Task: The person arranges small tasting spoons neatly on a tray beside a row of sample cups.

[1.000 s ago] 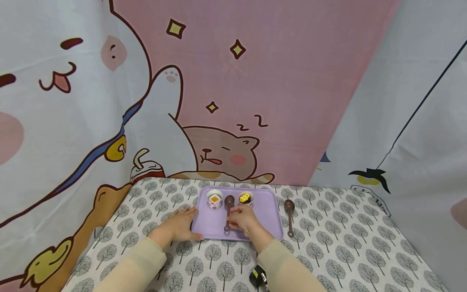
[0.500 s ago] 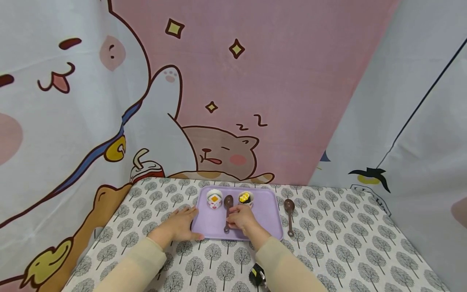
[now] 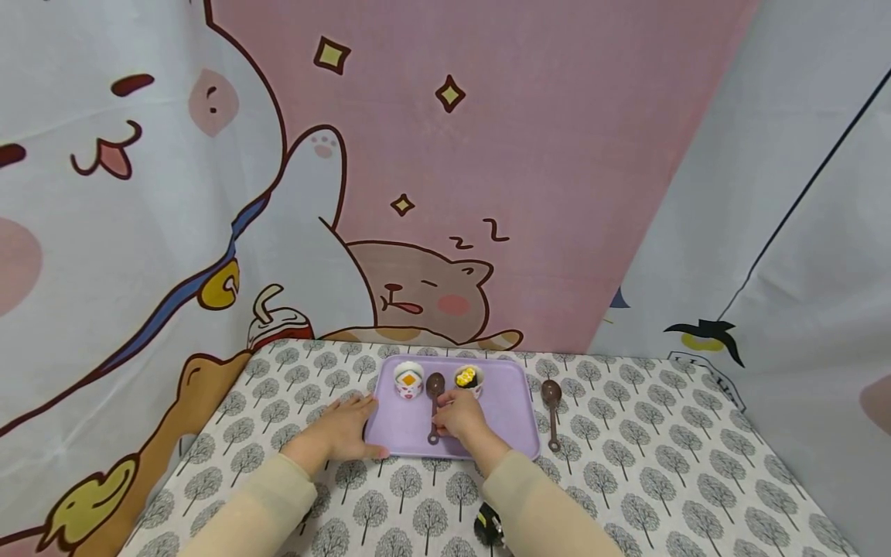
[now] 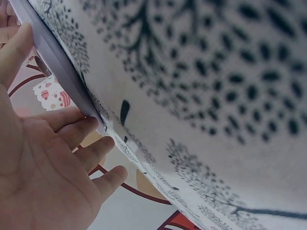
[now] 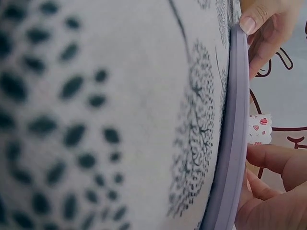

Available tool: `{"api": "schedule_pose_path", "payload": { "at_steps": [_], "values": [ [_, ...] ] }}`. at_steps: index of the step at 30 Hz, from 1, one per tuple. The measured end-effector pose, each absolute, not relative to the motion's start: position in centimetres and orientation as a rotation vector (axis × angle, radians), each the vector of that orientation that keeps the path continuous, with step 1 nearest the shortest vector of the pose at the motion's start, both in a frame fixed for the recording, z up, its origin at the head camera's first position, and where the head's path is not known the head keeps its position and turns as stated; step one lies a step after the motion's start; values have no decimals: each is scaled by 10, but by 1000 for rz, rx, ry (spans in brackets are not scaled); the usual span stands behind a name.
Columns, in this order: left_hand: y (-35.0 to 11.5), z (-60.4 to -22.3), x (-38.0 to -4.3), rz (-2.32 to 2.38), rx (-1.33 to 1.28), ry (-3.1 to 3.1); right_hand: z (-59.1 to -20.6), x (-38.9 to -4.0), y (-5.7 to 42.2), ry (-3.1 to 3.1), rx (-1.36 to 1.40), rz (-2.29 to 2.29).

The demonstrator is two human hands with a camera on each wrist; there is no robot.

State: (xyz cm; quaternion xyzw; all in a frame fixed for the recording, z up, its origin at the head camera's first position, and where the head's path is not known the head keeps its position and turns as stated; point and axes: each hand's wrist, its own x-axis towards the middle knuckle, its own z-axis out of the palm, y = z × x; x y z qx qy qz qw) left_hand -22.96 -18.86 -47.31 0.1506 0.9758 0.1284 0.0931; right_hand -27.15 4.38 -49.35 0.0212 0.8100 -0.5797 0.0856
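Note:
A lilac tray (image 3: pixel 397 429) lies on the tree-print cloth in the head view. My left hand (image 3: pixel 341 432) rests at its left front corner, fingers extended, the thumb at the front edge; in the left wrist view the fingers (image 4: pixel 72 129) are spread along the tray rim. My right hand (image 3: pixel 461 418) pinches the handle of a brown spoon (image 3: pixel 435 383) that lies lengthwise over the tray, bowl toward the back. Left of the spoon stands a patterned paper cup (image 3: pixel 409 391) with a white and orange piece in it. On its right, another cup (image 3: pixel 478 391) holds a yellow-topped black piece.
A second brown spoon (image 3: pixel 551 393) lies on the cloth right of the tray. A small black object (image 3: pixel 489 526) sits near the front, partly hidden by the right sleeve. A cartoon-print curtain (image 3: pixel 543 193) hangs behind the table.
The right hand and the spoon it pinches have shifted very slightly left on the tray. The left hand, the tray and both cups stay in place.

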Motion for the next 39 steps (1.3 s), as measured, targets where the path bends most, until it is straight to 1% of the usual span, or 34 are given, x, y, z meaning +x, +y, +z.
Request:
{"api": "schedule_pose_path", "payload": {
  "at_steps": [39],
  "values": [
    [-189,-476,-231,369,451,2903,-493,-275,41,2475,70,-1672]
  ]
}}
